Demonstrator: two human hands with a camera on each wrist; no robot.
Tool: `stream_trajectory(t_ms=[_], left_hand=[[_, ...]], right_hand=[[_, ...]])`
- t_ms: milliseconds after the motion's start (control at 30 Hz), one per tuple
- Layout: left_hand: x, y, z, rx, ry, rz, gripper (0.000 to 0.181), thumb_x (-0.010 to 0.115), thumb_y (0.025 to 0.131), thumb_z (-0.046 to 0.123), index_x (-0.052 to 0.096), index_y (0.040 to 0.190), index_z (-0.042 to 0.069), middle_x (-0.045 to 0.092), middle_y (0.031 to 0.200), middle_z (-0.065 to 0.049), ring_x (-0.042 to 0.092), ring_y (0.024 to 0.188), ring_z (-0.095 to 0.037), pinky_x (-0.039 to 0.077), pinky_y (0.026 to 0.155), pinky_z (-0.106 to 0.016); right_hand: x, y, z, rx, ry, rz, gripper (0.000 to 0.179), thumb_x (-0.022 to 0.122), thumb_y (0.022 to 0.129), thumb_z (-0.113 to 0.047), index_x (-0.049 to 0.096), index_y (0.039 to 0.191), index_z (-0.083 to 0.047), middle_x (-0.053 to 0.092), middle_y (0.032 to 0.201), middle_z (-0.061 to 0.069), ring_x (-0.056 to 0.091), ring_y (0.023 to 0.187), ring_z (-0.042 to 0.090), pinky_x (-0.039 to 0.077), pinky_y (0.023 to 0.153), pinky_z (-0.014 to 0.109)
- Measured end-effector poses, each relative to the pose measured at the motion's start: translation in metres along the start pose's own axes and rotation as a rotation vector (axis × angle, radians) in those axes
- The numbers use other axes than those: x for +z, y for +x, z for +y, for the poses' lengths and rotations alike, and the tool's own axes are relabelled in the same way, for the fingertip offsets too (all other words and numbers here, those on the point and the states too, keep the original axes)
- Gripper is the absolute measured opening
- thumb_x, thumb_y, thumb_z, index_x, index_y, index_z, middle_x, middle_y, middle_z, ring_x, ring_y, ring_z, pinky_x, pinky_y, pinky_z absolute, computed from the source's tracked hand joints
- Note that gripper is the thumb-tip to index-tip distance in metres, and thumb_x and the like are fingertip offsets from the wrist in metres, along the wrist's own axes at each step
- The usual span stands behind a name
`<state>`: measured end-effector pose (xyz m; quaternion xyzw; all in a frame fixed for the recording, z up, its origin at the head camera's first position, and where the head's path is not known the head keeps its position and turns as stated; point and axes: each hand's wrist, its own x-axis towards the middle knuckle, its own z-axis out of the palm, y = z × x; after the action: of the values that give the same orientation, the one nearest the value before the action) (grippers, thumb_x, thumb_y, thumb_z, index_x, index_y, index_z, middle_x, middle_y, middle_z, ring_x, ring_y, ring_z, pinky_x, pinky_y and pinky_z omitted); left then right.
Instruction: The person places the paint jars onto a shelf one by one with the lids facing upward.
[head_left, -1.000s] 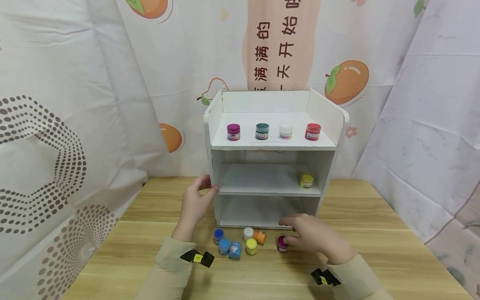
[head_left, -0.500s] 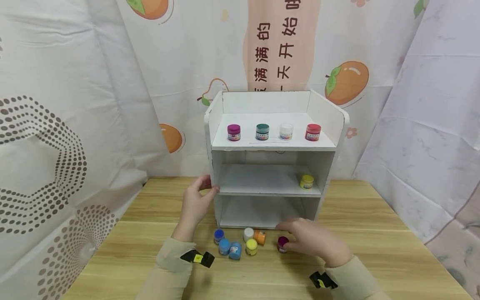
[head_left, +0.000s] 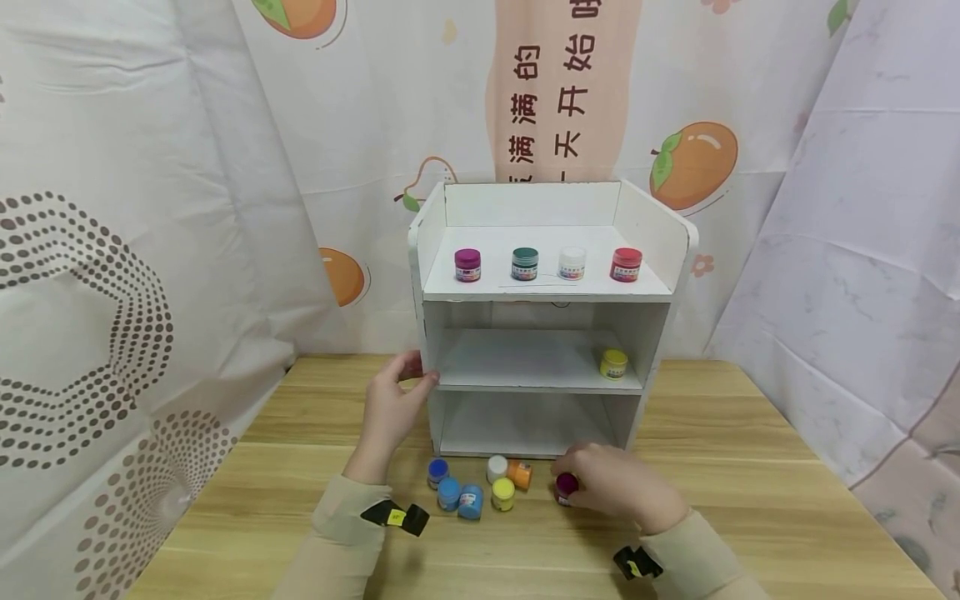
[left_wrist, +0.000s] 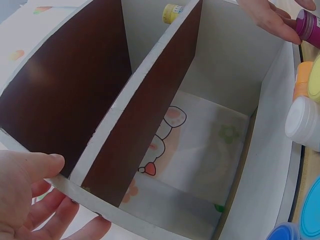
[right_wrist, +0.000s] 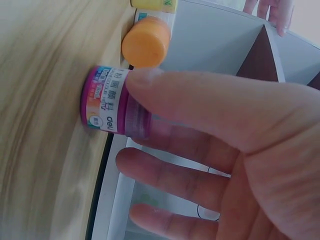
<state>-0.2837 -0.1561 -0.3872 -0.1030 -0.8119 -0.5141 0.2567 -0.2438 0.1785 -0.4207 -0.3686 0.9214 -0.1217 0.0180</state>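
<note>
My left hand [head_left: 396, 404] grips the left side panel of the small white shelf [head_left: 540, 381]; in the left wrist view its thumb [left_wrist: 37, 165] lies on the inner face and the other fingers are outside. With thumb and index finger, my right hand [head_left: 618, 483] pinches a purple paint jar [head_left: 566, 486] by its lid, in front of the shelf's lower right corner. In the right wrist view the jar [right_wrist: 107, 100] stands on the table with its printed label showing, and the remaining fingers are spread beyond it.
On the wooden table [head_left: 360, 567], left of the purple jar, are an orange jar [head_left: 520, 474] on its side, a white-lidded jar [head_left: 497, 468], a yellow jar [head_left: 502, 493] and several blue jars [head_left: 470, 501]. Several jars line the top shelf; another yellow jar [head_left: 613, 364] stands on the middle one.
My right hand has shifted slightly left and down, and its fingers have closed around the purple jar's lid. The left hand and the shelf have stayed put.
</note>
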Motion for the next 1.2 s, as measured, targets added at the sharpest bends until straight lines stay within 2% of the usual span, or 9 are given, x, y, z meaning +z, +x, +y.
stream_trajectory(t_ms=[300,467,600,700,833,967,1200], left_hand=[[0.001,0.0,0.001,-0.012,-0.006,-0.006,0.035,0.077,0.093,0.02,0.068,0.124,0.006,0.07,0.114,-0.008,0.066,0.108,-0.025,0.057,0.082,-0.047],[0.001,0.0,0.001,-0.017,-0.014,-0.007,0.036,0.076,0.094,0.02,0.067,0.125,0.007,0.07,0.114,-0.008,0.065,0.108,-0.025,0.056,0.083,-0.047],[0.0,-0.001,0.001,-0.012,-0.011,-0.003,0.036,0.076,0.094,0.02,0.067,0.126,0.006,0.07,0.114,-0.008,0.065,0.108,-0.025,0.056,0.083,-0.048],[0.0,-0.001,0.001,-0.011,-0.008,-0.005,0.037,0.077,0.094,0.02,0.067,0.126,0.006,0.07,0.114,-0.008,0.065,0.108,-0.026,0.057,0.083,-0.048],[0.0,-0.001,0.0,-0.011,-0.001,-0.007,0.037,0.077,0.094,0.021,0.067,0.126,0.006,0.07,0.114,-0.008,0.066,0.108,-0.026,0.057,0.083,-0.047],[0.0,-0.001,0.0,-0.012,0.002,-0.007,0.037,0.077,0.094,0.021,0.067,0.126,0.006,0.07,0.114,-0.008,0.066,0.108,-0.025,0.057,0.083,-0.047],[0.0,-0.001,0.0,-0.021,-0.009,-0.007,0.038,0.076,0.094,0.021,0.067,0.127,0.006,0.07,0.115,-0.008,0.065,0.109,-0.026,0.057,0.083,-0.046]], right_hand=[[0.003,0.0,0.001,0.0,-0.004,0.014,0.018,0.085,0.083,-0.017,0.071,0.087,-0.027,0.06,0.085,-0.017,0.052,0.075,0.002,0.047,0.065,0.027],[0.0,0.001,0.001,-0.03,0.01,0.027,0.017,0.085,0.084,-0.02,0.069,0.084,-0.025,0.06,0.082,-0.018,0.052,0.071,0.001,0.046,0.062,0.026],[-0.005,0.001,-0.002,-0.046,0.016,0.031,0.014,0.084,0.086,-0.021,0.07,0.088,-0.022,0.062,0.083,-0.017,0.053,0.072,0.002,0.047,0.062,0.026],[-0.011,-0.001,-0.006,-0.042,0.011,0.042,0.015,0.083,0.086,-0.022,0.073,0.096,-0.02,0.065,0.09,-0.014,0.058,0.079,0.004,0.051,0.066,0.028],[-0.018,-0.005,-0.01,-0.045,0.02,0.089,0.021,0.084,0.086,-0.024,0.074,0.104,-0.017,0.065,0.094,-0.011,0.061,0.083,0.007,0.053,0.07,0.029],[-0.025,-0.01,-0.013,-0.074,0.031,0.156,0.019,0.084,0.086,-0.021,0.073,0.102,-0.018,0.063,0.092,-0.012,0.06,0.081,0.006,0.053,0.07,0.028],[-0.039,-0.019,-0.016,-0.098,-0.035,0.25,0.021,0.083,0.085,-0.012,0.075,0.104,-0.015,0.065,0.094,-0.01,0.064,0.083,0.005,0.056,0.068,0.029]])
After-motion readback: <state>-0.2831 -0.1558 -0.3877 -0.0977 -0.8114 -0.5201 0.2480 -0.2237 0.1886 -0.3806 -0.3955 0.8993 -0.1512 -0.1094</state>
